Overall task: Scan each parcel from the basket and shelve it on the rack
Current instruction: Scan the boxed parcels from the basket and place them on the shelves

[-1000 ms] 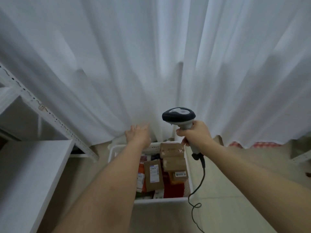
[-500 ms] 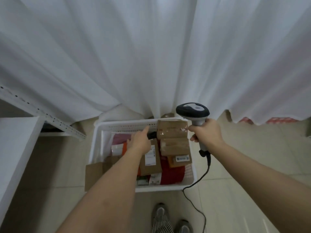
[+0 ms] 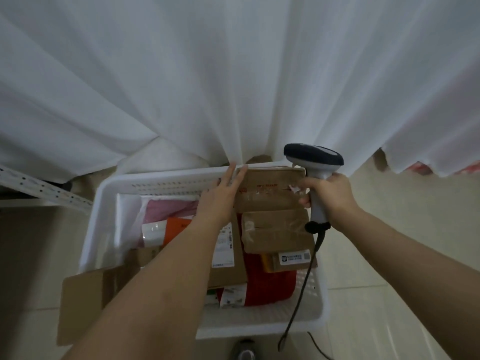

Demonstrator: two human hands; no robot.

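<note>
Left hand (image 3: 220, 198): centre of the frame, fingers straight and flat, laid against the left edge of the top brown parcel (image 3: 270, 188); fingertips reach the far rim of the basket. It grips nothing.
Right hand (image 3: 330, 193): right of centre, fingers curled round the grey handle of the scanner (image 3: 313, 162), holding it upright.
Scanner: dark head at the top, just above the far right corner of the basket; black cable (image 3: 304, 287) hangs from the handle base down across the basket's right wall toward the lower edge of the frame.
Basket (image 3: 166, 181): white plastic, perforated walls, on the tiled floor (image 3: 389, 255), centre of the frame.
Parcels in basket: top brown parcel at the far right; a second taped brown box (image 3: 275, 229) just below it in the frame; a small box with a white label (image 3: 293, 261) lower still; a labelled flat carton (image 3: 226, 255) partly under the left forearm; a red bag (image 3: 267, 284), an orange packet (image 3: 176, 227) and a pink bag (image 3: 168, 209) among them (label text too blurred to read).
Loose cardboard (image 3: 80, 305): lower left, leaning against the basket's near left corner.
Rack (image 3: 39, 188): only a perforated white rail shows, at the left edge.
Curtain (image 3: 233, 74): white, fills the upper frame, its hem touching the basket's far rim.
</note>
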